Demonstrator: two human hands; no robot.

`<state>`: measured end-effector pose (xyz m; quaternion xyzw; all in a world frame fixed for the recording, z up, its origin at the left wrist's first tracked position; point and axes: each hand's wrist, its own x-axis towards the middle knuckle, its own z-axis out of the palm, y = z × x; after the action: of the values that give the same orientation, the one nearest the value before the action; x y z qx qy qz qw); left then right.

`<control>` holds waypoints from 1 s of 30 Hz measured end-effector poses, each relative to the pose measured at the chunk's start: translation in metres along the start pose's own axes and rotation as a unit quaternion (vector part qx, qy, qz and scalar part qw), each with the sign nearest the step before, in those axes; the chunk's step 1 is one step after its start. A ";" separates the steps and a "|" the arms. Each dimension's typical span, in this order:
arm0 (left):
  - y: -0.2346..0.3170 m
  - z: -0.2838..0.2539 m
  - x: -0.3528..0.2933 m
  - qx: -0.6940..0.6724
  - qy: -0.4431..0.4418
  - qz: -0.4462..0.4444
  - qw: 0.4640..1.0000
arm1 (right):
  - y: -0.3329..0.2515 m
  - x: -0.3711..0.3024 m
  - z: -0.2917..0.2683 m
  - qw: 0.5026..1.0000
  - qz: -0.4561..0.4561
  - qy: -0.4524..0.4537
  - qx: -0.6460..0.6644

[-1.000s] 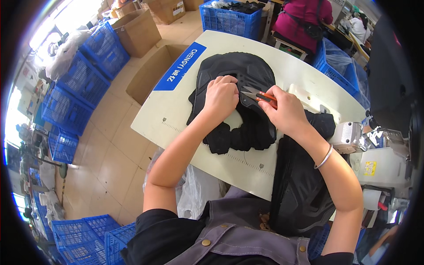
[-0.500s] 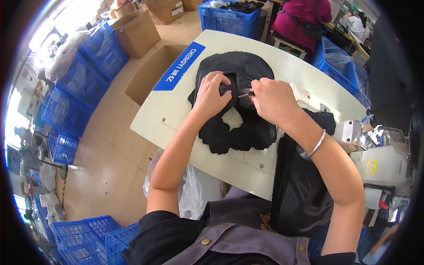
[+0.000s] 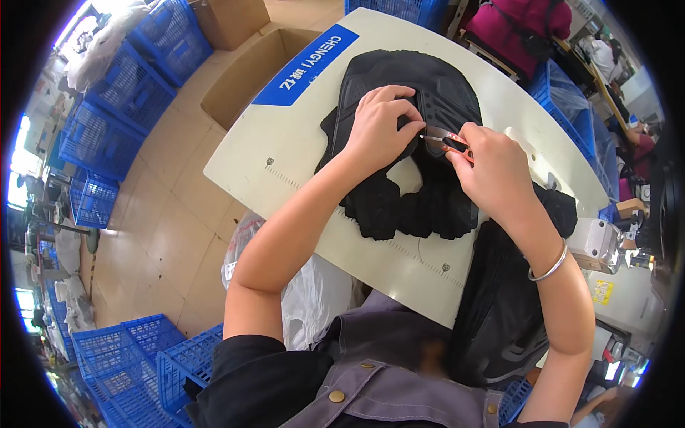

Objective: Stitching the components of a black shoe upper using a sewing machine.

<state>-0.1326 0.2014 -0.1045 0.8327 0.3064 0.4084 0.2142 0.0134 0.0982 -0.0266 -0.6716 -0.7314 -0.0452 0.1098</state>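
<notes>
A black padded fabric piece point(image 3: 446, 82) with moulded panels and bunched lower edges lies on the pale worktable point(image 3: 278, 153). My left hand point(image 3: 378, 128) rests on it, with thumb and forefinger pinched together on its middle part. In my right hand point(image 3: 496, 167) are small thread snips point(image 3: 444, 133) with orange handles. Their blades point left and reach close to my left fingertips. Any thread between the blades is too small to make out. A second black moulded piece point(image 3: 506, 307) hangs over the table's near right edge, beside my right forearm.
A sewing machine head point(image 3: 596, 244) stands right of the table. Blue crates point(image 3: 114, 107) line the left side, with a cardboard box point(image 3: 246, 78) beyond the table's left edge. A clear plastic bag point(image 3: 314, 307) hangs below the near edge. A person in magenta point(image 3: 510, 36) sits at the far right.
The whole view has shifted, so the table appears higher and further right. The snips now show more plainly, their blades beside my left fingertips. Both hands stay at the black piece.
</notes>
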 end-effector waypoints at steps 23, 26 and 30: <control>0.005 0.011 0.005 -0.061 0.095 -0.002 0.994 | 0.010 -0.017 -0.003 0.988 0.051 0.098 0.107; 0.007 -0.005 0.000 -0.183 0.171 -0.025 0.968 | 0.000 -0.065 -0.047 0.964 0.084 0.093 0.232; 0.031 -0.031 -0.024 -0.125 0.264 0.063 0.954 | 0.038 -0.189 -0.055 0.956 0.024 0.271 0.113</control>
<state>-0.1591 0.1659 -0.0808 0.6791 0.2454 0.6617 0.2021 0.0708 -0.0940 -0.0182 -0.6349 -0.6581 -0.1398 0.3797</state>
